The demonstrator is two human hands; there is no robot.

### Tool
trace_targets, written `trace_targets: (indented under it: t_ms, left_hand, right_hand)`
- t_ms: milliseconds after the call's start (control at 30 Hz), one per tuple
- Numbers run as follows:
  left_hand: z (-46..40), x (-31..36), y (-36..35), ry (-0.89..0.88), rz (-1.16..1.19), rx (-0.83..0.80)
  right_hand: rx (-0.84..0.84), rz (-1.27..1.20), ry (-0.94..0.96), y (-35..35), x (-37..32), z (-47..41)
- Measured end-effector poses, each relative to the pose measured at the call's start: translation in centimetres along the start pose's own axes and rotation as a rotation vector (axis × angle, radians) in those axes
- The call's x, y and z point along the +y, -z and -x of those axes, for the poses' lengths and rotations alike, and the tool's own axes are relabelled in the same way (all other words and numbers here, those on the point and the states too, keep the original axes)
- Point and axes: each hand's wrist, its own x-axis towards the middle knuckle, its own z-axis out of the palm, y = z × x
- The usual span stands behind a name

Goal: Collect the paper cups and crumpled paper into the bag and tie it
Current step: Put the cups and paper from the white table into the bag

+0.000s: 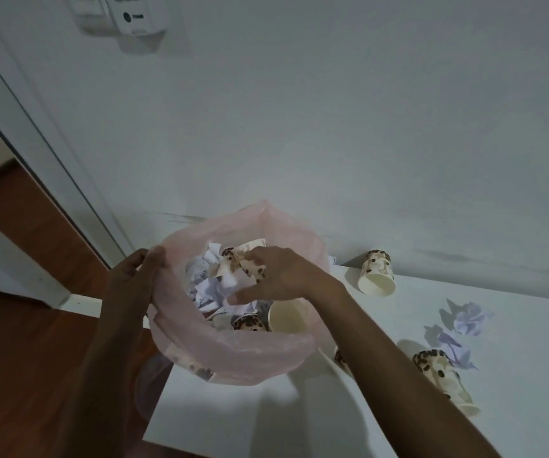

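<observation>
A thin pink plastic bag point(233, 358) stands open at the left end of the white table point(266, 418). My left hand point(134, 279) grips its left rim. My right hand point(276, 276) reaches over the bag's mouth, fingers curled round a spotted paper cup point(250, 266). Inside lie crumpled white paper point(213, 289) and more cups, one point(286, 317) with its mouth facing up. On the table, one cup point(377, 274) lies by the wall, another point(441, 380) lies on its side at the right, and a third point(340, 357) peeks from under my right forearm. Crumpled paper point(464, 325) lies between them.
The white wall rises right behind the table. A dispenser point(124, 14) hangs high on it at the upper left. A door frame point(35, 133) and wooden floor point(18, 375) are at the left, below the table's edge.
</observation>
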Motion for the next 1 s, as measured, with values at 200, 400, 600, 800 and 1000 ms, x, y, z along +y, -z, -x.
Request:
trace_targets:
  t_ms: [200,400,600,800,1000]
  left_hand:
    - [-1.4,0.2,2.1,-0.033,-0.014,0.059]
    - [-2.6,-0.9,2.4,-0.004,0.043,0.061]
    - [-3.6,-2.7,3.9,0.032,0.075,0.038]
    - [-4.2,-3.6,5.2,0.083,0.105,0.041]
    - [-4.3,-3.5,5.5,0.086,0.096,0.043]
  right_hand:
    - [0.616,-0.552,0.039,2.7,4.6,-1.9]
    - [0.626,-0.178,-0.355,1.6,11.4,-7.5]
    - [0.257,0.326,-0.352,-2.0,11.2,-10.7]
    - [0.264,0.307,-0.355,-4.9,11.2,-11.9]
    - [0.456,0.158,-0.302,-6.3,12.5,-12.6]
